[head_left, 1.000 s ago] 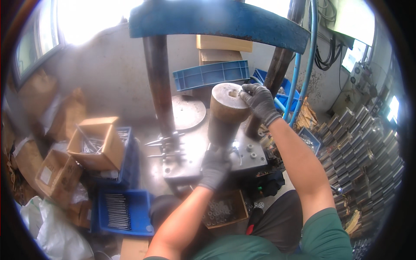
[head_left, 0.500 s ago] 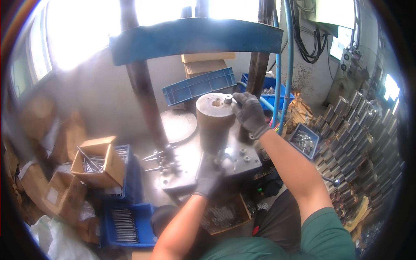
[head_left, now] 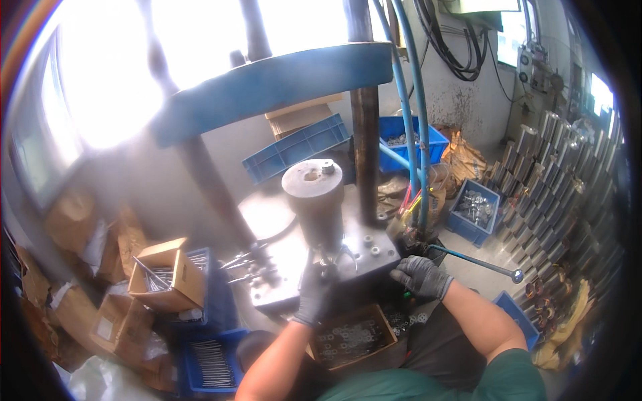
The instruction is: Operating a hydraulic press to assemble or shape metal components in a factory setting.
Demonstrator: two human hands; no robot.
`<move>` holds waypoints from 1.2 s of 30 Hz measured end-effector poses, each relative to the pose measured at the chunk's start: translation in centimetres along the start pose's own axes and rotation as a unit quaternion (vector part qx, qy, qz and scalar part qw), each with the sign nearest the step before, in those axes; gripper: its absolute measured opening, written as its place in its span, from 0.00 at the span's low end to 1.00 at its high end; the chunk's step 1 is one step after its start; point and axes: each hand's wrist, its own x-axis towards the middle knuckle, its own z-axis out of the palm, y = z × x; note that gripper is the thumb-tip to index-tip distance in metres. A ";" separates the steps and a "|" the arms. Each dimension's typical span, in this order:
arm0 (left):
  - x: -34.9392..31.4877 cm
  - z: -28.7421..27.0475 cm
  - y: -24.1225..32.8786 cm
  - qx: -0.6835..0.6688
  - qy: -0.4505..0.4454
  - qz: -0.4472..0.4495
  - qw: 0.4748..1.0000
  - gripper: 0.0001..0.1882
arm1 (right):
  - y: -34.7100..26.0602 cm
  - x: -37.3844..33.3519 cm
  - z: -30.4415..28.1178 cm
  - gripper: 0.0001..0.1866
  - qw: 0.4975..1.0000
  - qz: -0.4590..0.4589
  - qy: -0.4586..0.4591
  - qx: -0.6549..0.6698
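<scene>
My left hand (head_left: 315,294), in a dark grey glove, reaches to the foot of a thick metal cylinder (head_left: 317,210) on the press table (head_left: 281,287). Its fingers close round something that glare and blur hide, beside a shiny metal fitting (head_left: 346,248). At the table's right front corner is my right hand (head_left: 422,277), gloved too, with fingers bent and drawn together; whatever they hold, if anything, is hidden. A small metal ring (head_left: 328,167) sits on the cylinder's top beside its centre hole. Several small round metal pieces (head_left: 372,247) stand on the table's right side.
A blue lever (head_left: 475,262) with a ball end juts out right of the press. Blue bins of metal parts (head_left: 473,208) and stacked metal bars (head_left: 535,194) lie beyond. Left are a carton of rods (head_left: 177,277) and a blue tray (head_left: 210,367). A parts box (head_left: 361,337) stands below.
My right hand has left the cylinder's top and come down to the table's right front corner. The ring stays on the cylinder. My left hand remains at the cylinder's foot; the view has shifted.
</scene>
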 end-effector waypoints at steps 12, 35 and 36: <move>11.2 5.0 21.3 0.062 -0.017 0.314 0.947 0.20 | 2.8 0.7 1.7 0.25 0.986 0.001 -0.129 0.106; 16.1 6.5 24.1 0.125 -0.037 0.196 0.972 0.24 | 1.5 0.6 1.0 0.10 0.991 -0.096 -0.056 0.070; 15.6 7.0 24.4 0.092 -0.038 0.176 0.979 0.25 | 1.3 0.3 1.1 0.07 0.991 -0.113 -0.057 0.043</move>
